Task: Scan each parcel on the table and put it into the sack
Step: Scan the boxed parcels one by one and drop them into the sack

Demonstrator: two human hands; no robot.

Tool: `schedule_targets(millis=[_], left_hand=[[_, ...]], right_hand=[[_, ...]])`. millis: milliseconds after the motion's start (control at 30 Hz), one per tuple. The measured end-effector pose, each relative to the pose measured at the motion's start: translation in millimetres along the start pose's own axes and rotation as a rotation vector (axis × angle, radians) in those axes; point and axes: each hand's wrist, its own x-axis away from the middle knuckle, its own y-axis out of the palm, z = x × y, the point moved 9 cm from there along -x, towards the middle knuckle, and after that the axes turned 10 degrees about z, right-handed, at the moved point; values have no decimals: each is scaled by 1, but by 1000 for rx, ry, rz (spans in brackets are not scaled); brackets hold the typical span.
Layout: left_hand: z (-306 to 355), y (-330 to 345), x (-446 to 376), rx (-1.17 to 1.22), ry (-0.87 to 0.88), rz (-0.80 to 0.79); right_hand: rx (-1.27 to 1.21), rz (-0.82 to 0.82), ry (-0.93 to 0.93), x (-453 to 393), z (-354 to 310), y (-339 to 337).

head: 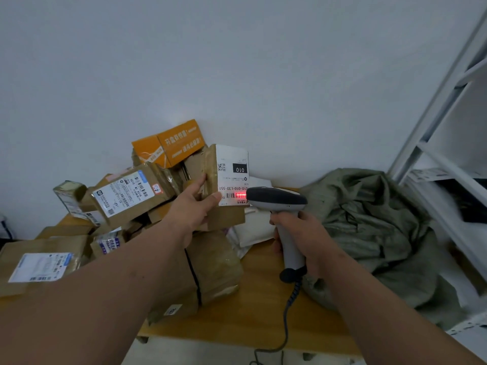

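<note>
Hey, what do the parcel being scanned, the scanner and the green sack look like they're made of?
Parcel: brown cardboard, glossy from clear tape, with a white paper label.
Scanner: hard plastic, dark matte head and light grey handle, going by its smooth moulded shape.
Sack: probably woven plastic or coarse cloth; it is dull green and crumples in stiff folds.

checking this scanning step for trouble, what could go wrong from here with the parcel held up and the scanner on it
1. The red scan line sits at the right end of the barcode on the held parcel, partly behind the scanner, so the read may fail.
2. The left hand pinches the parcel by one edge; it could slip onto the parcel pile.
3. The sack lies crumpled with no open mouth showing, so dropping the parcel in one-handed may be awkward.
</note>
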Motion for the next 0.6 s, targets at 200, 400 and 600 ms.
schedule_targets(millis=[200,400,600], left_hand=[[-2,3,-3,-24,-13,22],[-2,12,-5,-16,-15,19],[2,30,-6,-45,-4,18]], right_hand=[[-31,-8,17,-4,-1,-5],[-56,-22,28,-14,-1,-12],[-16,18,-18,-28,-2,-30]])
